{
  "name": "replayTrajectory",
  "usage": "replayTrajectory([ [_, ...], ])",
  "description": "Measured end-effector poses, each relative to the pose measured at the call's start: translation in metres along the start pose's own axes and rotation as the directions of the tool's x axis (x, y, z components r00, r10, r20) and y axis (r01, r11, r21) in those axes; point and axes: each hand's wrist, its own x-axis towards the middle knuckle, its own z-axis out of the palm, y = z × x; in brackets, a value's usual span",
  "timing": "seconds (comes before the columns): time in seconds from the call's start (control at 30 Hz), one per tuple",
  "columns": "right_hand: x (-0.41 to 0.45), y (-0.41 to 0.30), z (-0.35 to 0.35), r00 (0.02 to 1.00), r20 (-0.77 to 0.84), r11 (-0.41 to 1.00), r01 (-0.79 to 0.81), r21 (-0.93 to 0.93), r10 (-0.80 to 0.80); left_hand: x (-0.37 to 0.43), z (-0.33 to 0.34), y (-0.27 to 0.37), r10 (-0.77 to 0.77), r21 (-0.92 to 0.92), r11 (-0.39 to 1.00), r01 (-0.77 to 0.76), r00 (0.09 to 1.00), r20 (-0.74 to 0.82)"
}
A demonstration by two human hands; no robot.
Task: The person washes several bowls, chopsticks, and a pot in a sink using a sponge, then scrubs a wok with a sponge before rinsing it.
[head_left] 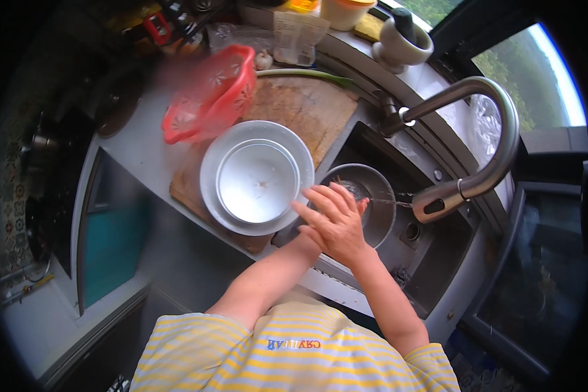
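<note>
My right hand (334, 220) lies across my left hand and wrist at the sink, its fingers apart and pointing up and left. Mostly hidden beneath it is my left hand (363, 205), with only reddish fingertips showing past its far side. A thin water stream runs from the pull-out faucet (438, 202) towards both hands. Below them a round metal basin (383, 215) sits in the dark sink (433, 269), with water in it. Just left of the hands, a smaller metal bowl (257, 181) rests inside a larger metal bowl (209, 196).
The bowls stand on a wooden cutting board (299, 108). Behind them are a red plastic basket (210, 98), a garlic bulb (263, 60) and a green onion (304, 72). A stone mortar (402, 46) with a pestle (404, 24) stands on the windowsill. The faucet arches over the sink's right side.
</note>
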Motion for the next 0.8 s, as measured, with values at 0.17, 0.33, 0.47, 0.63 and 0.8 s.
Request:
replayTrajectory([
  [0.17, -0.107, 0.032, -0.015, 0.352, -0.258, 0.429, -0.599, 0.676, 0.9, 0.012, 0.055, -0.034, 0.401, -0.078, 0.905, -0.418, 0.9, -0.172],
  [0.33, -0.088, 0.045, 0.0, 0.646, -0.24, 0.605, -0.43, 0.67, 0.725, 0.02, 0.057, -0.043, 0.063, 0.012, 0.998, -0.068, 0.973, 0.224],
  [0.47, -0.113, 0.111, 0.035, 0.376, -0.307, 0.483, -0.607, 0.631, 0.874, 0.02, 0.058, -0.082, 0.059, 0.651, 0.754, -0.089, 0.996, 0.068],
  [0.63, -0.058, 0.111, 0.015, 0.466, -0.467, 0.659, -0.534, 0.529, 0.752, 0.024, 0.016, 0.008, -0.029, 0.93, -0.366, -0.027, 0.999, 0.017],
  [0.8, -0.087, 0.121, 0.016, 0.43, -0.221, 0.445, -0.54, 0.715, 0.876, 0.034, 0.137, -0.008, 0.587, 0.678, -0.724, -0.13, 0.4, 0.704],
])
